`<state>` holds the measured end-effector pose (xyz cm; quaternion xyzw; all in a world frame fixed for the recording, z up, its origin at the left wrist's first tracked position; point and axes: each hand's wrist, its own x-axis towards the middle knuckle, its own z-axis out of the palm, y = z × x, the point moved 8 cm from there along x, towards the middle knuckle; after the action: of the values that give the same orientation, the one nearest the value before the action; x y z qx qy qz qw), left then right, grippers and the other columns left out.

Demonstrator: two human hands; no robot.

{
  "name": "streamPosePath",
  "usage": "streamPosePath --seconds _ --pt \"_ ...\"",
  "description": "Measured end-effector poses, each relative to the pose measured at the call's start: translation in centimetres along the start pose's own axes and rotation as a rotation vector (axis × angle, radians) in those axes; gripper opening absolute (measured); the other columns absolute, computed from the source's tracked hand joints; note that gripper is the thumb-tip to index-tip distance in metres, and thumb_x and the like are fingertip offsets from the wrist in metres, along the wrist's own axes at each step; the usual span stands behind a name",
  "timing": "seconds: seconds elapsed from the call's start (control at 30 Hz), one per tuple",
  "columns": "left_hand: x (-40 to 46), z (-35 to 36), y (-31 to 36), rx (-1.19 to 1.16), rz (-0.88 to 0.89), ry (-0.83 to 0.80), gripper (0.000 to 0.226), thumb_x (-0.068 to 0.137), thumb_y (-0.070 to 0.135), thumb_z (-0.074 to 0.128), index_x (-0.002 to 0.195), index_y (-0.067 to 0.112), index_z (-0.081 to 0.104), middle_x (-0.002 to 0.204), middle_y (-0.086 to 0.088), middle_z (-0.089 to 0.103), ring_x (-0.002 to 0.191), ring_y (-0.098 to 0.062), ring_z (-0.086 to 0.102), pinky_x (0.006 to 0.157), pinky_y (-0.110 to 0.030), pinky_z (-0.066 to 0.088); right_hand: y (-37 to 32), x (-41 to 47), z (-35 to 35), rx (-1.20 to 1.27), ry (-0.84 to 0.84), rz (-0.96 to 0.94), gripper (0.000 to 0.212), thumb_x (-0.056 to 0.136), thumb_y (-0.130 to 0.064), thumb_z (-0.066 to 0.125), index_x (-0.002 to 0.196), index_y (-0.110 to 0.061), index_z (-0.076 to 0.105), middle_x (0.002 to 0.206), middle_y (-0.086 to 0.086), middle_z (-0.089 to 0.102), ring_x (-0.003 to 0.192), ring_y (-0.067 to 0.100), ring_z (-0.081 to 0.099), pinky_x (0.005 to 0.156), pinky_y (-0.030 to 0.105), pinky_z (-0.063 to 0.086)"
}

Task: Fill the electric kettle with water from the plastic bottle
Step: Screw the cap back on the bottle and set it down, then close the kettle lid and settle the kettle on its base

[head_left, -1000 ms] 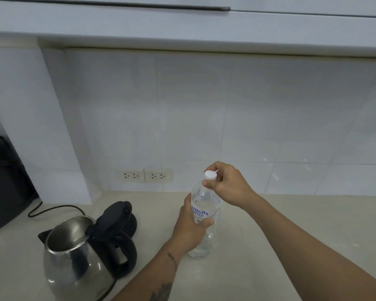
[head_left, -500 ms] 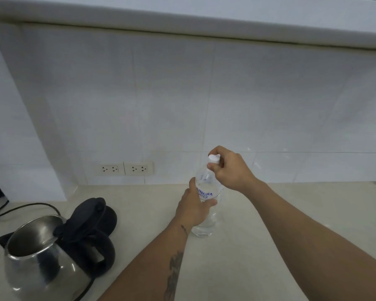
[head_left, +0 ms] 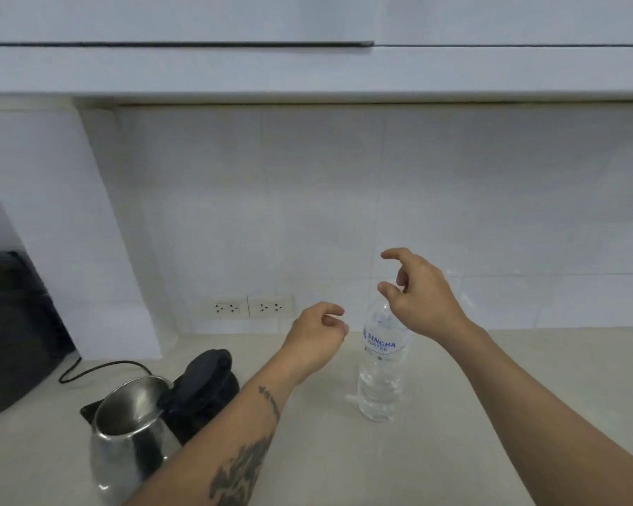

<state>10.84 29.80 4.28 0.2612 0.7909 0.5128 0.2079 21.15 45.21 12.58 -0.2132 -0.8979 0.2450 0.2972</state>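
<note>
A clear plastic water bottle with a blue label stands upright on the pale counter, partly filled. My right hand hovers at its top with thumb and forefinger apart, holding nothing; it hides the neck, so I cannot tell whether the cap is on. My left hand is just left of the bottle, clear of it, fingers loosely curled and empty. The steel electric kettle stands at the lower left with its black lid flipped open, partly behind my left forearm.
A black appliance sits at the far left, with a black cord running along the counter to the kettle's base. Two wall sockets sit low on the tiled wall. Cabinets overhang above.
Both hands have let go of the bottle. The left hand moved off to the left, and the right hand opened and lifted off the cap area. The bottle stays upright.
</note>
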Motion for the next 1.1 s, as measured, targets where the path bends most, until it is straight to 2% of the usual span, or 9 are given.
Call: streamPosePath --seconds 0.1,0.27,0.5,0.6,0.73,0.83,0.97,1.03,1.1 --pt "-1.8 -4.3 2.8 -0.106 0.055 0.029 0.025 0.096 0.016 0.061 0.12 0.021 0.065 0.101 0.0 0.073 0.098 -0.016 0.073 0.092 -0.039 0.056 -3.6 -1.6 0.9 0.192 -0.015 -0.038 0.032 0.092 -0.02 0.068 0.121 -0.031 0.062 0.083 0.0 0.061 0.074 0.014 0.06 0.071 0.025 0.049" --pt "-4.2 -13.7 3.9 -0.17 0.13 0.108 0.02 0.097 0.014 0.063 0.116 0.022 0.066 0.111 -0.008 0.073 0.1 -0.018 0.073 0.094 -0.038 0.057 -8.4 -4.6 6.7 0.324 -0.263 0.0 0.029 0.092 -0.018 0.07 0.118 -0.032 0.063 0.083 -0.003 0.065 0.061 0.003 0.057 0.059 0.013 0.046" --pt "-8.0 -26.6 -5.0 -0.216 0.083 0.284 0.019 0.1 0.011 0.06 0.111 0.026 0.067 0.11 -0.005 0.073 0.098 -0.02 0.072 0.09 -0.035 0.056 -13.2 -11.1 15.7 0.482 -0.648 0.159 0.071 0.085 -0.037 0.077 0.143 -0.051 0.04 0.132 -0.012 0.053 0.105 0.013 0.069 0.09 0.034 0.059" --pt "-9.8 -30.1 -10.7 -0.226 0.056 0.362 0.02 0.099 0.011 0.061 0.112 0.025 0.068 0.111 -0.006 0.073 0.101 -0.021 0.07 0.094 -0.039 0.055 -14.8 -12.9 18.2 0.576 -0.614 0.181 0.083 0.081 -0.028 0.079 0.146 -0.053 0.034 0.142 -0.018 0.048 0.111 0.012 0.067 0.09 0.034 0.058" --pt "-11.3 -31.4 -17.6 -0.195 -0.009 0.405 0.024 0.098 0.013 0.064 0.121 0.019 0.066 0.108 -0.001 0.068 0.104 -0.017 0.064 0.105 -0.041 0.048 -16.4 -14.3 19.5 0.604 -0.461 0.211 0.079 0.09 -0.007 0.071 0.15 -0.043 0.034 0.139 -0.018 0.053 0.101 -0.001 0.069 0.082 0.019 0.052" --pt "-12.2 -30.1 -21.4 -0.29 -0.081 0.295 0.034 0.095 0.019 0.068 0.129 0.021 0.06 0.114 0.003 0.065 0.119 -0.021 0.059 0.103 -0.036 0.041 -17.1 -14.3 19.3 0.562 -0.339 0.251 0.071 0.092 -0.002 0.066 0.147 -0.038 0.039 0.136 -0.012 0.058 0.094 0.0 0.07 0.081 0.018 0.052" --pt "-12.5 -27.7 -24.3 -0.48 -0.191 0.086 0.077 0.066 0.038 0.075 0.139 0.031 0.049 0.13 0.005 0.062 0.121 -0.015 0.055 0.111 -0.045 0.032 -19.3 -13.6 18.7 0.412 -0.25 0.206 0.067 0.092 -0.003 0.065 0.147 -0.033 0.041 0.131 -0.012 0.055 0.096 0.003 0.067 0.069 0.009 0.052" --pt "-12.6 -26.7 -25.0 -0.507 -0.216 -0.008 0.093 0.053 0.04 0.083 0.139 0.036 0.046 0.132 0.008 0.062 0.123 -0.015 0.055 0.111 -0.048 0.029 -21.1 -13.1 18.7 0.317 -0.243 0.135 0.066 0.091 -0.004 0.064 0.146 -0.031 0.041 0.131 -0.011 0.053 0.105 0.008 0.064 0.078 0.013 0.055" --pt "-12.8 -25.8 -25.0 -0.48 -0.198 -0.079 0.094 0.047 0.038 0.084 0.135 0.035 0.05 0.129 0.01 0.062 0.121 -0.014 0.056 0.104 -0.042 0.035 -22.9 -12.5 19.3 0.187 -0.263 0.065 0.068 0.089 -0.008 0.065 0.148 -0.03 0.041 0.14 -0.008 0.051 0.12 0.017 0.056 0.1 0.03 0.052"
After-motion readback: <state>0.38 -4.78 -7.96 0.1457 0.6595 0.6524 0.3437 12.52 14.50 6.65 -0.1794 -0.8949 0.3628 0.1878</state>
